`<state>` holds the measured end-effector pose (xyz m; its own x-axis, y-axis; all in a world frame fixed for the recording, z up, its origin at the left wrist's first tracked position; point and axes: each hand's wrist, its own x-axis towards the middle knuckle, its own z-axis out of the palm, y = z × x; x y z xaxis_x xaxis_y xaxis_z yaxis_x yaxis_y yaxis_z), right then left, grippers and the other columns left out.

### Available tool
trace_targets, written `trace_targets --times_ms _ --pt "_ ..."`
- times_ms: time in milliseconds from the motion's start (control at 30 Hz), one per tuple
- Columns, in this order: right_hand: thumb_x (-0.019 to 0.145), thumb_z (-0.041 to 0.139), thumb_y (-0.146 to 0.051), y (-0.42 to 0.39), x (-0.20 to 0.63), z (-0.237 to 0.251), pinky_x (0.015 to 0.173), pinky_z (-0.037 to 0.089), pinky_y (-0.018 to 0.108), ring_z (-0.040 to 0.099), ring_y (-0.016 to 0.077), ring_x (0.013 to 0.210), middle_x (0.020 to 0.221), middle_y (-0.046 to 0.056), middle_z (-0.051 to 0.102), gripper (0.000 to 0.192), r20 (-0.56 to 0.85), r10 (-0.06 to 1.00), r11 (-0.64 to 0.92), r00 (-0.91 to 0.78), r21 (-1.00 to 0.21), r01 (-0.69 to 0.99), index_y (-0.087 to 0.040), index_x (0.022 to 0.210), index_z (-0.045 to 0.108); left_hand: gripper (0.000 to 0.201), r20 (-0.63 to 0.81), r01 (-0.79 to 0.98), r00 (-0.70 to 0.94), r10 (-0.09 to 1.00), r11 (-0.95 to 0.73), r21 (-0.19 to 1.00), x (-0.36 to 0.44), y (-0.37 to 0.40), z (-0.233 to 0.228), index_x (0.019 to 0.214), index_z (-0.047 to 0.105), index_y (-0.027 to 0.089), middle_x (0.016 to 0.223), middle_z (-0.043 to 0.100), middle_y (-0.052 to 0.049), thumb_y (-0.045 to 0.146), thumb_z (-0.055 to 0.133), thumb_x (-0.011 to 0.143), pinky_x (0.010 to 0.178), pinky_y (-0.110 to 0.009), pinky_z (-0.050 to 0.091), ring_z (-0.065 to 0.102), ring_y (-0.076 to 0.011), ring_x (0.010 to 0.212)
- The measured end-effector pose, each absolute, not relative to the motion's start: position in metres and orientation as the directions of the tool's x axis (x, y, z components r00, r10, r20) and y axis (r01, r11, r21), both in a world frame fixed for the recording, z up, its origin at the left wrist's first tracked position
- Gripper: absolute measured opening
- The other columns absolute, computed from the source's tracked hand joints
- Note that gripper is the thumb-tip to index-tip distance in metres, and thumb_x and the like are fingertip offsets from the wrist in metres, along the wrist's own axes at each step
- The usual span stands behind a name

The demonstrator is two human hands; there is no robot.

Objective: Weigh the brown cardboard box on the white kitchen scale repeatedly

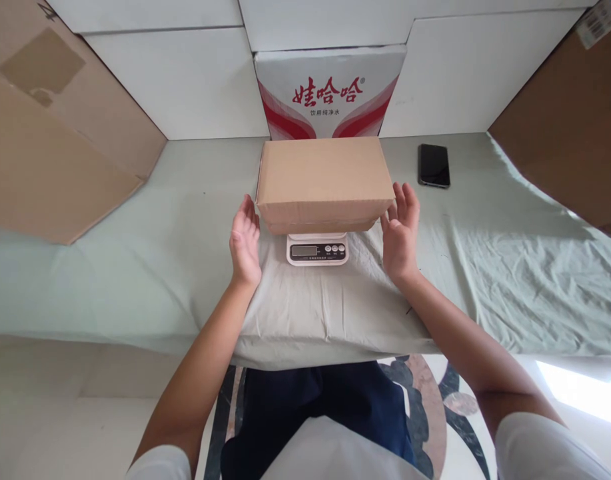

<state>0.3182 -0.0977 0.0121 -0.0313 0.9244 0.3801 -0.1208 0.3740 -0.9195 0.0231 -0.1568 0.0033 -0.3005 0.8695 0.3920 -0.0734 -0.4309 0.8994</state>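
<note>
Box (325, 179) on scale (317, 250), phone (434, 165) right.

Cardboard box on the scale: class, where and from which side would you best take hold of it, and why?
Grip the cardboard box by its two short end faces, one hand from each side. It lies long side across the small scale and overhangs it, so both ends are free. The left hand and right hand flank those ends, open, palms inward.

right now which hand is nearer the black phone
Right. The right hand is open beside the cardboard box's right end, with the phone just up and right of it. The left hand is across the box, at its left end.
</note>
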Motion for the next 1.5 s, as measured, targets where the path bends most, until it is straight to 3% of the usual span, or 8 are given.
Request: trace_targets --times_ms 333,533,1100,1500 --pt "0.079 0.067 -0.069 -0.09 0.322 0.014 0.137 0.02 0.067 0.026 0.0345 0.167 0.175 -0.005 0.031 0.073 0.261 0.965 0.264 0.038 -0.946 -0.187 -0.047 0.145 0.044 0.082 0.356 -0.063 -0.329 0.875 -0.396 0.916 0.012 -0.15 0.001 0.151 0.053 0.037 0.175 0.037 0.0 0.088 0.031 0.091 0.138 -0.048 0.023 0.025 -0.0287 0.167" --pt "0.077 0.068 -0.069 -0.091 0.318 0.012 0.138 0.021 0.063 0.029 0.0318 0.167 0.174 -0.006 0.033 0.072 0.224 0.974 0.228 0.039 -0.953 -0.199 -0.047 0.142 0.045 0.081 0.367 -0.027 -0.313 0.876 -0.395 0.918 0.01 -0.15 0.001 0.153 0.051 0.037 0.176 0.036 0.0 0.086 0.028 0.093 0.138 -0.047 0.024 0.025 -0.0271 0.167" --pt "0.082 0.064 -0.068 -0.086 0.319 0.001 0.136 0.028 0.06 0.031 0.0311 0.165 0.172 -0.007 0.037 0.066 0.226 0.974 0.218 -0.024 -0.96 -0.177 -0.046 0.143 0.049 0.094 0.364 0.087 -0.286 0.886 -0.354 0.931 0.01 -0.148 0.0 0.159 0.042 0.034 0.178 0.031 -0.005 0.09 0.013 0.089 0.136 -0.047 0.029 0.026 -0.0272 0.167" --pt "0.086 0.061 -0.069 -0.091 0.313 0.01 0.133 0.035 0.06 0.038 0.0303 0.162 0.165 -0.003 0.05 0.058 0.244 0.969 0.234 -0.037 -0.956 -0.175 -0.041 0.136 0.055 0.089 0.375 0.019 -0.299 0.878 -0.387 0.922 0.014 -0.147 0.002 0.156 0.049 0.036 0.176 0.036 -0.003 0.09 0.023 0.089 0.137 -0.048 0.025 0.026 -0.029 0.167"
